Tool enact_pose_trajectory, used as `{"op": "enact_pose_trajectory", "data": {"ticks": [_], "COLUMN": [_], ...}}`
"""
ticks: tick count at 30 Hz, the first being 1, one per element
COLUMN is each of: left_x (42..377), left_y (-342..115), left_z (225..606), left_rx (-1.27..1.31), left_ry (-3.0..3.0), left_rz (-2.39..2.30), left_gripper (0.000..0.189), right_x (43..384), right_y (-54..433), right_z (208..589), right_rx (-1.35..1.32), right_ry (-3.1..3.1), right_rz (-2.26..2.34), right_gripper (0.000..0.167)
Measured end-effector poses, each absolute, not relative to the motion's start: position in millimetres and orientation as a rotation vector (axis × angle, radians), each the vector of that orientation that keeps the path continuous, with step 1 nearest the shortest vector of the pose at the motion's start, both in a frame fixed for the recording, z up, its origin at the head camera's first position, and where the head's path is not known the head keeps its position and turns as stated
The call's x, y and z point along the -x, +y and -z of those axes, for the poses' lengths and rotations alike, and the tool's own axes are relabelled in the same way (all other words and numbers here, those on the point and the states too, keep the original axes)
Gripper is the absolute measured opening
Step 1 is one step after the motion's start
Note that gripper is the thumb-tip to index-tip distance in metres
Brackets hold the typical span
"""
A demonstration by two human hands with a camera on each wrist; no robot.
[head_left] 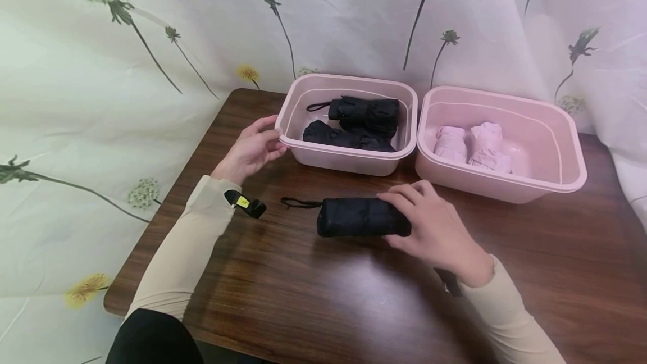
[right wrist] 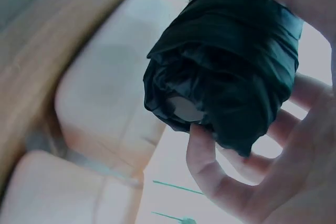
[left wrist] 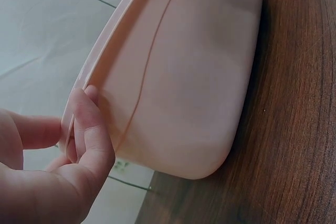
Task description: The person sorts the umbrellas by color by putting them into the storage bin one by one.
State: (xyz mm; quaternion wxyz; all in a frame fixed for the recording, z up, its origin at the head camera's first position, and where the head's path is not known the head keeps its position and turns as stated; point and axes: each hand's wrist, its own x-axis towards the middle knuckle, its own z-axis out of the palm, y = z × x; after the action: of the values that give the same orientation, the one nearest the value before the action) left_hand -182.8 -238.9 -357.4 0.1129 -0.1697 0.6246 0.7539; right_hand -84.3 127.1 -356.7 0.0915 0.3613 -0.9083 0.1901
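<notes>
My right hand (head_left: 437,226) grips one end of a black folded umbrella (head_left: 351,218), whose wrist loop trails to the left. It is held above the table, in front of the two bins. The right wrist view shows the bundled fabric end of this umbrella (right wrist: 236,61) between thumb and fingers. With thumb and fingers my left hand (head_left: 253,149) pinches the rim at the left corner of the left pink bin (head_left: 349,163); the left wrist view shows that bin's outer wall (left wrist: 189,82). Inside lie black folded umbrellas (head_left: 366,110), partly overlapping.
Close to the right of it stands a second pink bin (head_left: 497,187), with light pink wrapped bundles (head_left: 451,144) in its left part. Both bins are on a dark wooden table (head_left: 283,291). Behind hangs a white cloth (head_left: 349,21) printed with dandelions.
</notes>
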Motion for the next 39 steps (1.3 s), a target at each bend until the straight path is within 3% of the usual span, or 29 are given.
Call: {"op": "enact_pose_trajectory", "data": {"ticks": [18,28,39], "left_x": [184.2,182.8,183.9], "left_y": [-240.4,-239.4,-238.6], "left_z": [359.0,357.4,356.2], "left_rx": [0.473,0.477,0.449], "left_ry": [1.770,1.789,1.799], "left_rz": [-2.261,-2.233,-2.254], "left_gripper": [0.052,0.051,0.052], "right_x": [104.1,117.3,134.0], "right_y": [147.3,145.3,138.6], "right_z": [304.8,287.5,272.5], "right_rx": [-0.833,-0.564,-0.483], "right_ry": [-2.332,-2.206,-2.145], "right_rz": [-0.932,-1.201,-1.270], "right_gripper": [0.066,0.067,0.063]}}
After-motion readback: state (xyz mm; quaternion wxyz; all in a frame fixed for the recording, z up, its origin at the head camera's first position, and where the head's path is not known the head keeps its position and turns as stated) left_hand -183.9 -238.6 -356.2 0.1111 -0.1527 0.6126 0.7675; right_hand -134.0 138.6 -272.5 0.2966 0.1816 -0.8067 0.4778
